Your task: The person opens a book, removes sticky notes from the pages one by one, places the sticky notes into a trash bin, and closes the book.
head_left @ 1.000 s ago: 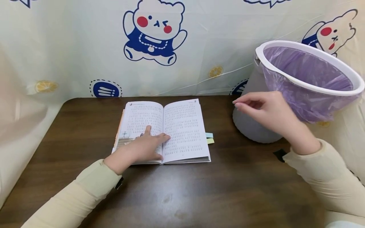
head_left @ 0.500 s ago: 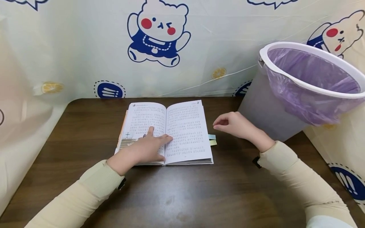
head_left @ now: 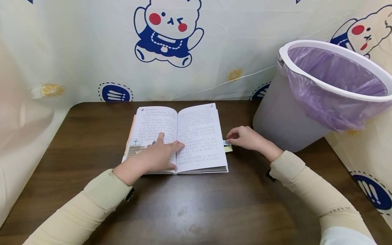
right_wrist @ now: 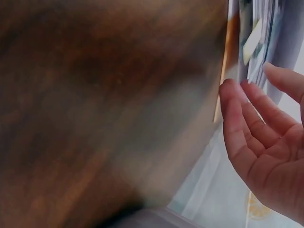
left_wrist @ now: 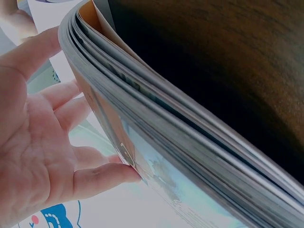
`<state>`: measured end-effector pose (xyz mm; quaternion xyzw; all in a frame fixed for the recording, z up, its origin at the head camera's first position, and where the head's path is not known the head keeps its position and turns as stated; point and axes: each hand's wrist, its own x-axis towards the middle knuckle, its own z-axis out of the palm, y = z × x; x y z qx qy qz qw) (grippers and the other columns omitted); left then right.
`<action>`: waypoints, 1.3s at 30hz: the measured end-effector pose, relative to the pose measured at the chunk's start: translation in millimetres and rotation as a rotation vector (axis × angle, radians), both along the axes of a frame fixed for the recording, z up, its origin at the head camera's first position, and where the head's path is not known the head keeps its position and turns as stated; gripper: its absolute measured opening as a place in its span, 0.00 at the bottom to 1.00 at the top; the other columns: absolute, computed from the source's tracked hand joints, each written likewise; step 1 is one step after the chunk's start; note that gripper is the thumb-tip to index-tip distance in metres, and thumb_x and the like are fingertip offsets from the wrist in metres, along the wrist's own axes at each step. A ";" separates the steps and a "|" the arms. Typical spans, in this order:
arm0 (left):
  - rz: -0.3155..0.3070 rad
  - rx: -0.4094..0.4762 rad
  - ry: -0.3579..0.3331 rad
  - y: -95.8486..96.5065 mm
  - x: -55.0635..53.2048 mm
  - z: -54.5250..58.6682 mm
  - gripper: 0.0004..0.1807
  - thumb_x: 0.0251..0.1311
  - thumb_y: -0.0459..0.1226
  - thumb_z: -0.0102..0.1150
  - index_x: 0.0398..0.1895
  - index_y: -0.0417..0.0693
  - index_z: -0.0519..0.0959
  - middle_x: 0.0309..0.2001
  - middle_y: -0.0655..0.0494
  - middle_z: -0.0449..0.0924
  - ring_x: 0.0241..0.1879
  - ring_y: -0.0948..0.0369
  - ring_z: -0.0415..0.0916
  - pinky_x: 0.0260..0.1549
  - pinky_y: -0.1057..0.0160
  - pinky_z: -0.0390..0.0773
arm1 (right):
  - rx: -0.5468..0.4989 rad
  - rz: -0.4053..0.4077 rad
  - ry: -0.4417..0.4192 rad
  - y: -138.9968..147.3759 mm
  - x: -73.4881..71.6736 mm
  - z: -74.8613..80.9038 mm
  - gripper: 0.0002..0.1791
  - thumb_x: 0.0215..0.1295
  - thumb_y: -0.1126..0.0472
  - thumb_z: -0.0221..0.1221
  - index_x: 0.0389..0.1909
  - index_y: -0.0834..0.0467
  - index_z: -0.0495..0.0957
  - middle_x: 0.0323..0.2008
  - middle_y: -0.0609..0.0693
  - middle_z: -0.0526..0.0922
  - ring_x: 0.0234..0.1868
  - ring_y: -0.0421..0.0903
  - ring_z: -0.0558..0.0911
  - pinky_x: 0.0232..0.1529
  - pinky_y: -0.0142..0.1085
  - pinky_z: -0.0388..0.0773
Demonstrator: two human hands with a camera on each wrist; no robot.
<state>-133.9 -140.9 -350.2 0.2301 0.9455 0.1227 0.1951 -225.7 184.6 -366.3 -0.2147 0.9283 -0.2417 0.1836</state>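
An open book (head_left: 199, 136) with printed text lies on the brown table. My left hand (head_left: 154, 156) rests spread over its left page and centre fold, fingers outstretched. In the left wrist view the same hand (left_wrist: 52, 137) shows its palm side, fingertips on the pages. Two sticky page tabs stick out from the right edge, a blue tab (head_left: 227, 143) and a yellow-green tab (head_left: 228, 149). My right hand (head_left: 246, 137) is at the blue tab, thumb and forefinger overlapping its outer end. In the right wrist view, a gap shows between the thumb and the fingertips (right_wrist: 244, 85).
A grey bin (head_left: 275, 109) with a white rim and a purple liner bag (head_left: 330, 98) stands to the right, close behind my right hand. A curtain (head_left: 229, 41) printed with bears hangs along the back of the table (head_left: 196, 211).
My right hand has come from in front of the bin, left and down to the blue tab at the book's edge. The left hand has stayed on the pages.
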 end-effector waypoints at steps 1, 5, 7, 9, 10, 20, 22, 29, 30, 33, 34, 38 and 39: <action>-0.001 0.002 0.003 -0.2 -0.2 0.7 0.42 0.61 0.45 0.73 0.77 0.47 0.67 0.75 0.46 0.65 0.72 0.20 0.41 0.56 0.27 0.69 | -0.007 0.000 -0.014 -0.2 -0.7 -0.7 0.11 0.70 0.58 0.65 0.45 0.61 0.87 0.37 0.50 0.87 0.33 0.46 0.80 0.37 0.40 0.78; -0.004 0.015 0.008 -1.4 -0.5 1.3 0.42 0.61 0.45 0.73 0.77 0.46 0.67 0.74 0.44 0.66 0.71 0.20 0.41 0.56 0.28 0.68 | -0.075 -0.013 -0.075 -0.2 -2.9 -3.1 0.08 0.70 0.60 0.64 0.40 0.62 0.86 0.28 0.49 0.84 0.28 0.45 0.80 0.33 0.38 0.78; -0.003 0.022 0.005 -2.0 -0.2 1.1 0.42 0.61 0.44 0.73 0.77 0.45 0.66 0.74 0.44 0.66 0.72 0.21 0.41 0.57 0.28 0.67 | -0.128 -0.027 -0.108 0.0 -3.5 -4.3 0.07 0.70 0.61 0.64 0.37 0.62 0.84 0.26 0.49 0.82 0.27 0.45 0.79 0.32 0.39 0.78; 0.000 0.031 0.003 -3.2 0.7 0.7 0.42 0.62 0.44 0.73 0.77 0.45 0.66 0.74 0.44 0.66 0.72 0.21 0.41 0.58 0.27 0.67 | -0.177 -0.045 -0.136 -0.3 -3.4 -4.9 0.08 0.70 0.61 0.64 0.37 0.63 0.83 0.25 0.49 0.81 0.27 0.46 0.79 0.32 0.40 0.78; 0.002 0.034 0.002 -4.0 1.0 0.5 0.42 0.62 0.44 0.73 0.77 0.45 0.66 0.74 0.45 0.65 0.72 0.21 0.40 0.58 0.27 0.66 | -0.197 -0.053 -0.146 -0.8 -3.1 -4.9 0.08 0.70 0.60 0.64 0.36 0.63 0.83 0.25 0.49 0.80 0.27 0.46 0.78 0.32 0.40 0.78; 0.010 0.093 0.020 -10.4 3.6 -2.6 0.41 0.62 0.43 0.72 0.77 0.47 0.66 0.74 0.48 0.67 0.72 0.22 0.41 0.60 0.27 0.63 | -0.276 -0.084 -0.155 -12.8 2.4 12.0 0.09 0.69 0.60 0.64 0.38 0.64 0.84 0.22 0.48 0.76 0.24 0.45 0.72 0.26 0.34 0.69; 0.019 0.103 0.015 -10.7 3.7 -2.6 0.41 0.62 0.43 0.72 0.77 0.47 0.66 0.74 0.48 0.68 0.72 0.22 0.41 0.61 0.27 0.63 | -0.281 -0.088 -0.161 -14.9 1.9 15.3 0.10 0.70 0.60 0.63 0.39 0.65 0.84 0.23 0.48 0.78 0.25 0.45 0.72 0.27 0.36 0.70; 0.046 0.144 -0.004 -13.6 6.8 3.4 0.38 0.64 0.42 0.70 0.76 0.46 0.68 0.71 0.46 0.71 0.73 0.23 0.41 0.62 0.30 0.64 | -0.323 -0.095 -0.198 -22.0 1.9 26.3 0.12 0.70 0.60 0.64 0.44 0.66 0.85 0.26 0.50 0.84 0.28 0.47 0.74 0.29 0.36 0.73; 0.047 0.155 -0.006 -14.5 6.9 3.9 0.37 0.65 0.42 0.69 0.76 0.45 0.68 0.71 0.45 0.71 0.73 0.23 0.41 0.63 0.31 0.63 | -0.338 -0.096 -0.209 -23.5 2.1 28.9 0.12 0.71 0.60 0.64 0.44 0.67 0.85 0.27 0.51 0.84 0.27 0.47 0.74 0.28 0.34 0.72; 0.059 0.192 -0.002 -17.5 6.9 3.3 0.34 0.68 0.42 0.66 0.75 0.45 0.70 0.71 0.42 0.71 0.73 0.24 0.43 0.62 0.32 0.66 | -0.369 -0.092 -0.235 -27.6 3.5 38.0 0.12 0.71 0.61 0.64 0.45 0.67 0.85 0.27 0.53 0.86 0.23 0.45 0.72 0.25 0.32 0.70; 0.065 0.209 0.006 -18.8 6.9 2.3 0.32 0.69 0.41 0.65 0.74 0.44 0.70 0.70 0.40 0.71 0.73 0.25 0.44 0.62 0.33 0.66 | -0.379 -0.088 -0.242 -28.8 4.0 40.7 0.12 0.71 0.61 0.64 0.45 0.67 0.85 0.27 0.54 0.87 0.22 0.45 0.72 0.24 0.31 0.69; 0.101 0.298 0.048 -22.9 8.3 -0.9 0.27 0.72 0.39 0.59 0.72 0.41 0.72 0.58 0.32 0.79 0.69 0.30 0.61 0.55 0.40 0.73 | -0.399 -0.077 -0.269 -33.8 5.1 48.2 0.12 0.71 0.62 0.64 0.46 0.68 0.85 0.27 0.54 0.87 0.19 0.44 0.72 0.22 0.31 0.68; 0.116 0.325 0.061 -23.9 8.5 -1.7 0.26 0.73 0.39 0.58 0.71 0.39 0.73 0.51 0.32 0.82 0.63 0.34 0.71 0.52 0.43 0.75 | -0.401 -0.074 -0.274 -34.9 4.9 49.1 0.12 0.71 0.62 0.64 0.46 0.68 0.85 0.27 0.54 0.87 0.19 0.44 0.72 0.22 0.30 0.68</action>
